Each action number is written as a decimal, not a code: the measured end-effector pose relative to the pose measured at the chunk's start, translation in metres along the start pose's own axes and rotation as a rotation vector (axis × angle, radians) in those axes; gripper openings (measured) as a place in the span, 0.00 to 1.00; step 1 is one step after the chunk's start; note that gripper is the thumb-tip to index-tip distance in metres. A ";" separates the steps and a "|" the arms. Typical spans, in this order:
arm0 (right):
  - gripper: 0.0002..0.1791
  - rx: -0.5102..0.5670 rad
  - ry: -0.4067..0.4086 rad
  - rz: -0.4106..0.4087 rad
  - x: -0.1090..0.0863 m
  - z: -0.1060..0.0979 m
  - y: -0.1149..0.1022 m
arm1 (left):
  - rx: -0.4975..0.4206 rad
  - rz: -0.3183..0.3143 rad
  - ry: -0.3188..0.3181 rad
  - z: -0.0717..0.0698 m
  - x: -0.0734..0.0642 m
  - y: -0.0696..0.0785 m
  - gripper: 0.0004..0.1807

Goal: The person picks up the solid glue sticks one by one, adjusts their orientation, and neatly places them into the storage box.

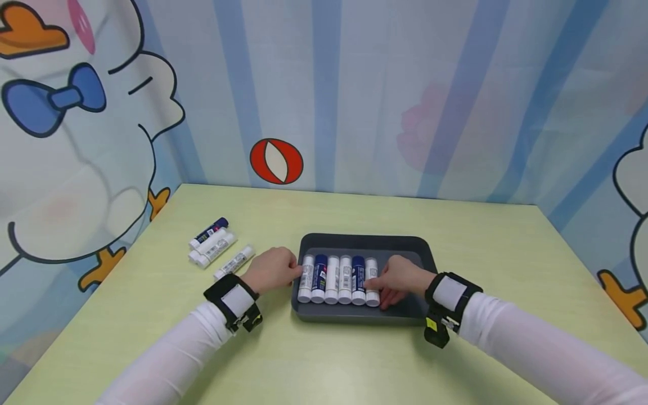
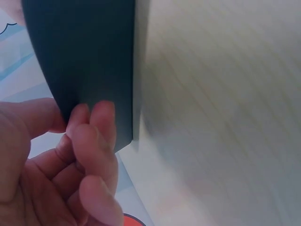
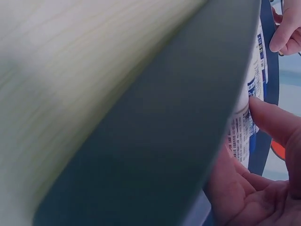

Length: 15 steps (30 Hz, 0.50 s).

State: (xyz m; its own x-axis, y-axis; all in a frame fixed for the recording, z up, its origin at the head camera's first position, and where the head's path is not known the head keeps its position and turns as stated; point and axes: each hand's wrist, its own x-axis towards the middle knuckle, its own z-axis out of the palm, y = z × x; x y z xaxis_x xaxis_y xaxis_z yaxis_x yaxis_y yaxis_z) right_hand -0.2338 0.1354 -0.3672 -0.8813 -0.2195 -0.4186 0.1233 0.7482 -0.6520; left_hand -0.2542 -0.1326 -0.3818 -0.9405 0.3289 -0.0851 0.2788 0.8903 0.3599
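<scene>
Glue sticks [image 1: 338,279], six of them, lie side by side in a row inside the dark grey tray [image 1: 365,241] in front of me on the counter [image 1: 354,214], four white and two dark blue. My left hand [image 1: 273,270] sits at the tray's left edge, fingers curled, their tips against the tray's wall and close by the leftmost stick; whether they touch that stick I cannot tell. My right hand [image 1: 400,279] rests inside the tray at the right end of the row, fingers nearly straight and loosely bent, with fingertips [image 3: 263,113] pressed to the label of the outermost stick; it grips nothing.

I judge these sticks light, stiff and smooth-skinned, round enough to roll off line at a nudge, so pressing evenly from both ends of the row looks wiser than lifting. To pick one up, I would pinch it across the middle of the barrel, not by the cap, which might pull off. The tray looks rigid and shallow, best held by its rim.

Four more sticks [image 1: 215,247] lie loose to the left, well apart from the tray.
</scene>
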 end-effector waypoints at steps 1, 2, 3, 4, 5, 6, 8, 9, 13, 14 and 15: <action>0.18 -0.008 -0.002 -0.006 0.000 -0.001 0.000 | -0.002 0.001 0.003 0.000 0.000 0.000 0.16; 0.19 -0.016 0.004 -0.015 0.000 -0.001 0.000 | -0.003 0.000 0.004 0.000 0.001 0.000 0.16; 0.19 -0.028 0.013 -0.023 0.000 -0.002 0.001 | -0.005 -0.003 0.003 0.001 0.001 0.000 0.16; 0.19 -0.033 0.025 -0.029 0.000 -0.003 0.001 | -0.009 -0.006 0.002 0.001 0.000 0.000 0.16; 0.19 -0.043 0.037 -0.042 -0.001 -0.005 0.002 | -0.012 -0.008 -0.001 0.001 0.000 0.000 0.16; 0.19 -0.049 0.052 -0.057 -0.001 -0.007 0.003 | -0.015 -0.009 -0.002 0.001 0.000 0.000 0.16; 0.19 -0.059 0.093 -0.093 -0.004 -0.014 0.005 | -0.018 -0.011 -0.006 0.002 0.000 0.000 0.16; 0.20 -0.058 0.111 -0.112 -0.006 -0.019 0.006 | -0.019 -0.011 -0.006 0.002 0.000 0.000 0.16; 0.21 -0.040 0.184 -0.186 -0.014 -0.044 0.010 | -0.017 -0.005 0.002 0.002 0.000 0.000 0.16; 0.21 -0.039 0.194 -0.195 -0.015 -0.049 0.012 | -0.017 -0.005 0.003 0.001 0.000 0.000 0.16; 0.21 -0.038 0.204 -0.198 -0.016 -0.053 0.014 | -0.017 -0.005 0.005 0.001 0.000 -0.001 0.16</action>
State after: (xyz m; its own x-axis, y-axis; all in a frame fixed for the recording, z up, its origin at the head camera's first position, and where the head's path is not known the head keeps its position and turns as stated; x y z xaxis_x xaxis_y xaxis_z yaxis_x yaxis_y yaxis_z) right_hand -0.2419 0.1828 -0.3356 -0.9605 -0.2361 -0.1474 -0.0739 0.7269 -0.6827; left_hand -0.2544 -0.1328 -0.3830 -0.9428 0.3232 -0.0822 0.2711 0.8863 0.3756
